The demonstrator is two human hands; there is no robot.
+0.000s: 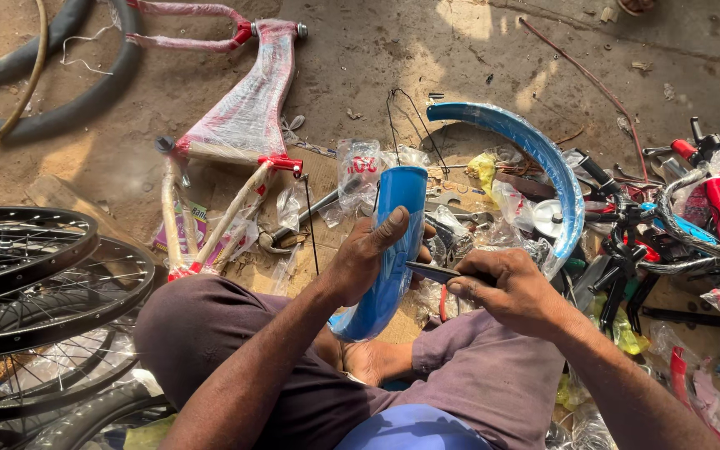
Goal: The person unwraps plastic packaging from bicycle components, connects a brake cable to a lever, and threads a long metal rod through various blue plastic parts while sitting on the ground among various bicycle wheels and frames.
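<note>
Sitting cross-legged on the dirt floor, we look down at both hands over the lap. Our left hand comes in from lower left, forearm angled up, fingers wrapped round the side of a curved blue metal bicycle mudguard, thumb laid flat up its front face. Firm closed hold on it. The mudguard stands roughly upright, upper end above the hand, lower end down near our bare foot between the knees.

Our right hand comes in from lower right, wrist bent inward, fingers pinched shut on a thin dark pointed metal tool. The tool's tip points left and sits right at the mudguard's right edge, just beside the left fingers; touching or not, we cannot tell.

Around: a second blue curved mudguard arcs on the ground beyond the hands. A red bicycle frame wrapped in clear plastic lies up left. Black spoked wheel rims are stacked at far left, black rubber tyres top left. Flattened cardboard with crumpled plastic bags is under the work. Right side is a heap of black and red bicycle parts.
</note>
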